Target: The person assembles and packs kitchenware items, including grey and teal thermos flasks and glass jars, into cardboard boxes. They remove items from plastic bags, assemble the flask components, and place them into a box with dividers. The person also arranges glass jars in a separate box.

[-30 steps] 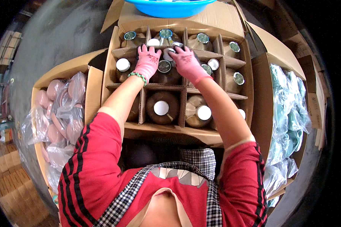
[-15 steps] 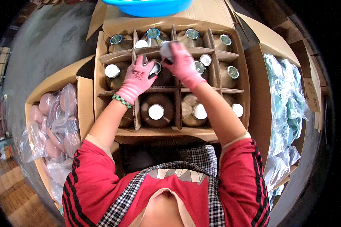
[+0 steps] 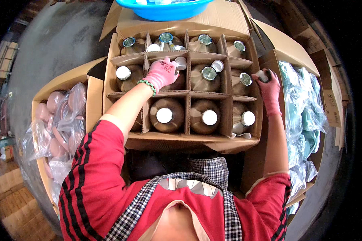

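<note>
My left hand (image 3: 163, 74), in a pink glove with a green beaded bracelet at the wrist, is over the middle-row cell second from the left. Its fingers close on a white cap (image 3: 181, 63); the bottle below is mostly hidden. My right hand (image 3: 268, 86), also gloved in pink, is at the carton's right edge, its dark-tipped fingers curled round a small pale, rounded thing (image 3: 263, 75) that I cannot make out. Nearest to it stands an uncapped glass bottle (image 3: 242, 82). In the middle cell another open-mouthed bottle (image 3: 205, 82) has a loose white cap (image 3: 217, 65) beside its neck.
The divided carton (image 3: 181, 138) holds several brownish bottles; the front ones wear white caps. Behind it stands a blue basin (image 3: 165, 12) with pale pieces. A left carton (image 3: 94, 100) holds pink items in plastic bags, a right carton (image 3: 271, 66) bagged teal items.
My right hand has swung from the carton's middle to its right edge, carrying the small pale thing. My left hand has shifted slightly right and up, and a white cap shows at its fingertips.
</note>
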The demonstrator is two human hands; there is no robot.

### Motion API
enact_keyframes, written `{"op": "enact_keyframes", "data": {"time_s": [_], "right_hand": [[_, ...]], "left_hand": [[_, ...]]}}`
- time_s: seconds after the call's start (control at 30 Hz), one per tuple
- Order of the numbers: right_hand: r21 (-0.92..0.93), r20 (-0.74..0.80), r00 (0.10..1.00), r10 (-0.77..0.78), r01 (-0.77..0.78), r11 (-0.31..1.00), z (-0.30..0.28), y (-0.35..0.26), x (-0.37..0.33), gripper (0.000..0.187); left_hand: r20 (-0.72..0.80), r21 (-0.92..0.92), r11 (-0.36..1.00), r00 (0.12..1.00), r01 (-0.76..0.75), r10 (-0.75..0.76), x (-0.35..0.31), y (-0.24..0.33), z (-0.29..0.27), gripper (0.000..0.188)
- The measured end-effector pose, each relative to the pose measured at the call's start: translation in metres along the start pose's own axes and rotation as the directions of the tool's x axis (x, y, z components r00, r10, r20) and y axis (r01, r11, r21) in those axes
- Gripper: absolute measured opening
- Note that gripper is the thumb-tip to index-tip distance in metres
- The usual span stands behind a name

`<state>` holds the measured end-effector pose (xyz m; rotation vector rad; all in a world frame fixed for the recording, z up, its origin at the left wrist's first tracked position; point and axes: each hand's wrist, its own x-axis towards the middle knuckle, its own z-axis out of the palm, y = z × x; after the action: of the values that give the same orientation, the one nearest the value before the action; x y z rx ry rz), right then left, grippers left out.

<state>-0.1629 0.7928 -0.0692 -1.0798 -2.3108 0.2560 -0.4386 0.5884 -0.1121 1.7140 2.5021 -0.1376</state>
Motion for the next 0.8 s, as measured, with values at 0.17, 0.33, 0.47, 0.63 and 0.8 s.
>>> {"op": "enact_keyframes", "data": {"time_s": [0.17, 0.33, 0.47, 0.63, 0.8], "right_hand": [[-0.369, 0.412, 0.91, -0.038, 0.205, 0.906, 0.039, -0.007, 0.011, 0.045], [-0.243, 0.408, 0.894, -0.184, 0.301, 0.922, 0.041, -0.002, 0.013, 0.058], [-0.113, 0.553, 0.811, -0.193, 0.302, 0.947, 0.033, 0.008, 0.02, 0.059], [-0.447, 0.635, 0.772, 0.03, 0.335, 0.83, 0.068, -0.01, 0.015, 0.038], [-0.452, 0.452, 0.884, 0.123, 0.108, 0.885, 0.068, -0.014, 0.007, 0.038]], "left_hand": [[-0.135, -0.004, 1.0, 0.991, -0.021, 0.021, -0.008, 0.002, 0.009, 0.031], [-0.156, -0.379, 0.923, 0.978, 0.067, -0.135, 0.0, -0.02, -0.009, 0.067], [-0.009, -0.074, 0.957, 0.96, 0.28, -0.281, 0.046, -0.064, -0.034, 0.06], [0.238, -0.01, 0.981, 0.953, 0.195, -0.187, 0.085, -0.08, -0.016, 0.048], [0.383, -0.324, 0.939, 0.924, 0.117, 0.017, 0.101, -0.09, -0.017, 0.04]]}}
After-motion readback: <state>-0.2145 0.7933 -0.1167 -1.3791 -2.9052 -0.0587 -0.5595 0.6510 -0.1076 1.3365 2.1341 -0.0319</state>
